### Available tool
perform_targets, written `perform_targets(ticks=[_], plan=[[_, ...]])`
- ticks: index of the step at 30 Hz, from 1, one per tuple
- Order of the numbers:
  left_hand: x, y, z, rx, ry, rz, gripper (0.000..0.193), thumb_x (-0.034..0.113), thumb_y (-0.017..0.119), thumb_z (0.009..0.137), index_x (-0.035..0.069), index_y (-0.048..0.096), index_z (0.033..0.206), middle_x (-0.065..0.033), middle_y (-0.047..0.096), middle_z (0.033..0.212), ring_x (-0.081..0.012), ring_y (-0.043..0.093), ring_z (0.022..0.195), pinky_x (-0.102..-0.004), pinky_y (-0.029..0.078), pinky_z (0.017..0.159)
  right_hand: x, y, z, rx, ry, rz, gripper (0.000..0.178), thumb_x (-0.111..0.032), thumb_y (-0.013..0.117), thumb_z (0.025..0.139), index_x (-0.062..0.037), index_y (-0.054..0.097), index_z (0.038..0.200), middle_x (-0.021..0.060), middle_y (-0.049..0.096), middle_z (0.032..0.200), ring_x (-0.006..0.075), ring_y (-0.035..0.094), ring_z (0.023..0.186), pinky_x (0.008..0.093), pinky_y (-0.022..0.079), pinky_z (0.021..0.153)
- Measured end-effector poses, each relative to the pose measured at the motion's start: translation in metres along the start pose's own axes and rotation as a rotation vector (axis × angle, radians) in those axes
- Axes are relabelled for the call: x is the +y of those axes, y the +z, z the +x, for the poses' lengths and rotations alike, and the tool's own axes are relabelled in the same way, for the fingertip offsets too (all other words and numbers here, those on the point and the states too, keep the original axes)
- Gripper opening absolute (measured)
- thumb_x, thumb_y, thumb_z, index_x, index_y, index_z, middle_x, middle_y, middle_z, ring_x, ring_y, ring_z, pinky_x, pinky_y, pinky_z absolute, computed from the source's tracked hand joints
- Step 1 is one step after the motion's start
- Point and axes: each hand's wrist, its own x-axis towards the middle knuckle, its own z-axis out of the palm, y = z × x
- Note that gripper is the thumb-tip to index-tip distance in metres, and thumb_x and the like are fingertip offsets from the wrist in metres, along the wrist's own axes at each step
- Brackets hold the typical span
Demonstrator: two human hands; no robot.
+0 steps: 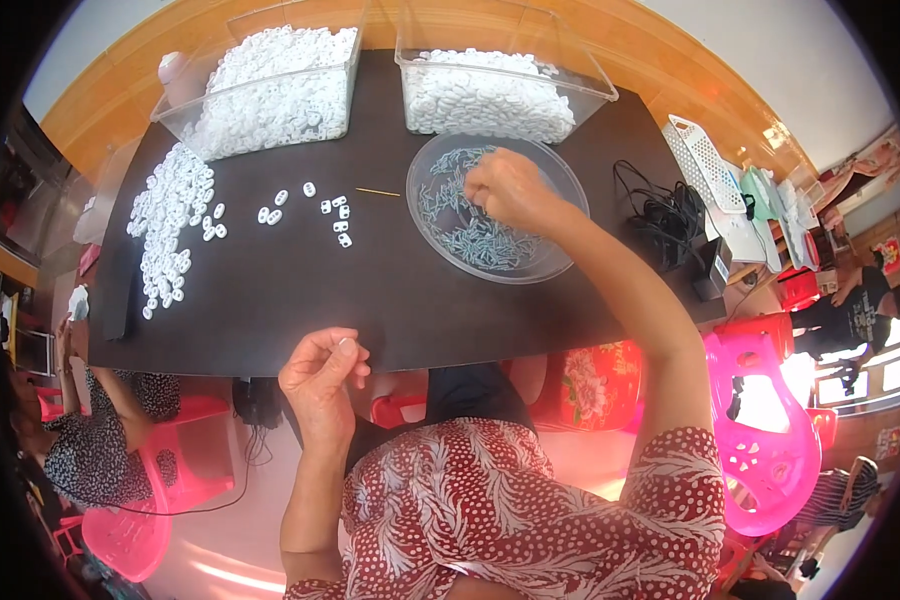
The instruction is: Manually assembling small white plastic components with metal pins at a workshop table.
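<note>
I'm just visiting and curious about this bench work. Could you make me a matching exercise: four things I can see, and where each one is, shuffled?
Things:
1. The person's bare right hand
2. The person's bare left hand
3. The thin yellowish stick
4. The tangled black cables

Places:
A. On the right side of the dark brown table
B. Lying flat, just left of the round clear plastic tray
C. At the small grey-blue slender pieces in the tray
D. By the table's near edge

Pairs: 1-C, 2-D, 3-B, 4-A
</note>
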Motion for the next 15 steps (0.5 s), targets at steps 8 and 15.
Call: perform_targets(ticks=[8, 15], plan=[[0.000, 0.003, 0.002, 0.013, 0.005, 0.031, 0.011, 0.008, 0.065, 0.083, -0.002, 0.063, 0.089, -0.0087, 0.062, 0.071, -0.0121, 0.055, 0.055, -0.0226, 0.041, 0.048, -0.002, 0.012, -0.007, -0.040, 0.122, -0.012, 0.007, -0.007, 0.060, 0.068, -0.0032, 0.063, 0.064, 0.0180, 0.061, 0.068, 0.0383, 0.059, 0.074, 0.0481, 0.047, 0.062], [-0.001, 0.002, 0.000, 0.014, 0.005, 0.009, 0.012, 0.008, 0.065, 0.083, -0.002, 0.063, 0.089, -0.0091, 0.062, 0.072, -0.0123, 0.055, 0.055, -0.0231, 0.042, 0.049, -0.010, 0.008, -0.003, -0.169, 0.106, -0.196, 0.008, -0.011, 0.061, 0.072, -0.0035, 0.061, 0.070, 0.0165, 0.062, 0.074, 0.0362, 0.059, 0.077, 0.0479, 0.046, 0.067]])
